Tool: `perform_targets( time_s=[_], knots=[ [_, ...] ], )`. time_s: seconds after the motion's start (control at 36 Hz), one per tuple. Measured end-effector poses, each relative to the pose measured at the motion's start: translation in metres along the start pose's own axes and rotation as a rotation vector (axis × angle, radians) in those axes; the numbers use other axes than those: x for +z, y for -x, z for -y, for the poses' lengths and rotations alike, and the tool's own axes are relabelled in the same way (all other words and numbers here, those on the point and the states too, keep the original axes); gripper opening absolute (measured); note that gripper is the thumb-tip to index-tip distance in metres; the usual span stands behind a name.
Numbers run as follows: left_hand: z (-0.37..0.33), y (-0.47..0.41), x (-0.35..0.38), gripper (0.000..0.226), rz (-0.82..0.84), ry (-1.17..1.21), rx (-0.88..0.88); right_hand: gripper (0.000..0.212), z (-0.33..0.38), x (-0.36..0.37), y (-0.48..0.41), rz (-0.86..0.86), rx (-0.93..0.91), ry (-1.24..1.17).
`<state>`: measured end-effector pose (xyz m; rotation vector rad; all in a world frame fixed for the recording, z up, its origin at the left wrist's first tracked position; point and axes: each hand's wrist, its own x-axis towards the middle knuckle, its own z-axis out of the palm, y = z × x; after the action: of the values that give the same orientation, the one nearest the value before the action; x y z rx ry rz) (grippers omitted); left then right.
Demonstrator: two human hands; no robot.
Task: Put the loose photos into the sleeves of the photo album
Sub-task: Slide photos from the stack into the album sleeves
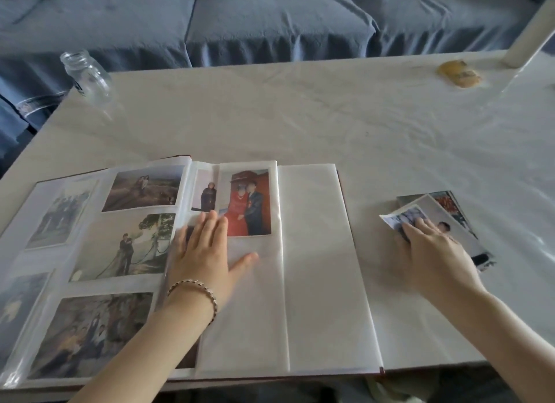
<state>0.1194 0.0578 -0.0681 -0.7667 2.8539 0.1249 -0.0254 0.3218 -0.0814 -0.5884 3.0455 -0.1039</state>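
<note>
Pale, marble-veined table (300,117) under a wrinkled clear plastic sheet (450,150), glossy with soft glare toward the right side. Just beyond the far edge, a blue-grey sofa (270,21) in a loose, creased fabric cover hanging in folds down the front, with a seam between two seat cushions left of centre. At top right, a slanted white post (525,33) meeting the table's far corner. Dim, even daylight.

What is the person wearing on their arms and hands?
Both arms are bare, with no sleeves showing. The left hand has a thin chain bracelet of light and dark links at its wrist. The right hand wears nothing. No ring, watch or glove shows.
</note>
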Motion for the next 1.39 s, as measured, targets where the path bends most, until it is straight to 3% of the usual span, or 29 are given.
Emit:
perform_targets(
  time_s=[0.08,0.14,0.19,0.25,0.33,0.39,0.44,0.5,0.61,0.69,0.78,0.86,0.94,1.03,1.14,1.22,1.39],
  knots=[
    [-0.006,0.000,0.000,0.073,-0.033,0.079,0.016,0.036,0.003,-0.006,0.002,-0.159,-0.033,-0.135],
    [-0.012,0.002,0.004,0.057,-0.178,0.192,0.117,0.043,0.012,-0.012,0.006,-0.337,-0.143,-0.200],
    [-0.021,0.004,0.003,0.040,-0.338,0.476,0.189,0.040,0.023,-0.016,0.012,-0.449,-0.273,-0.237],
    [-0.038,0.011,-0.012,0.032,-0.206,0.873,0.139,0.036,0.034,-0.019,0.019,-0.480,-0.387,-0.269],
    [-0.062,0.020,-0.034,0.043,0.223,1.419,0.031,0.039,0.054,-0.020,0.031,-0.440,-0.538,-0.313],
    [-0.070,0.024,-0.041,0.036,0.281,1.524,-0.012,0.039,0.066,-0.020,0.037,-0.382,-0.622,-0.332],
    [-0.072,0.029,-0.042,0.019,0.177,1.452,-0.006,0.041,0.075,-0.020,0.043,-0.305,-0.686,-0.354],
    [-0.065,0.029,-0.039,0.019,0.069,1.300,0.035,0.053,0.078,-0.022,0.047,-0.217,-0.686,-0.436],
    [-0.042,0.023,-0.039,0.018,0.021,1.002,0.169,0.059,0.077,-0.034,0.048,-0.037,-0.353,-0.753],
    [-0.030,0.019,-0.042,0.014,0.068,0.872,0.266,0.050,0.071,-0.035,0.038,0.148,-0.129,-0.740],
    [-0.023,0.014,-0.043,0.010,0.066,0.785,0.313,0.013,0.069,-0.037,0.032,0.376,-0.124,-0.813],
    [-0.020,0.013,-0.042,0.009,0.045,0.785,0.302,0.016,0.070,-0.038,0.037,0.506,-0.162,-0.879],
    [-0.020,0.016,-0.034,0.015,-0.033,0.816,0.200,0.015,0.068,-0.034,0.042,0.446,-0.137,-0.900],
    [-0.019,0.019,-0.019,0.043,-0.139,0.645,0.165,0.015,0.065,-0.028,0.045,0.246,-0.001,-0.998],
    [-0.015,0.024,0.004,0.071,0.027,0.233,0.168,0.013,0.066,-0.020,0.051,0.049,0.082,-1.041],
    [-0.010,0.026,0.017,0.087,0.021,0.037,0.170,0.013,0.069,-0.016,0.057,-0.034,0.089,-0.998],
    [-0.010,0.024,0.025,0.090,-0.005,0.034,0.155,0.013,0.075,-0.014,0.062,-0.063,0.119,-1.009]
  ],
)
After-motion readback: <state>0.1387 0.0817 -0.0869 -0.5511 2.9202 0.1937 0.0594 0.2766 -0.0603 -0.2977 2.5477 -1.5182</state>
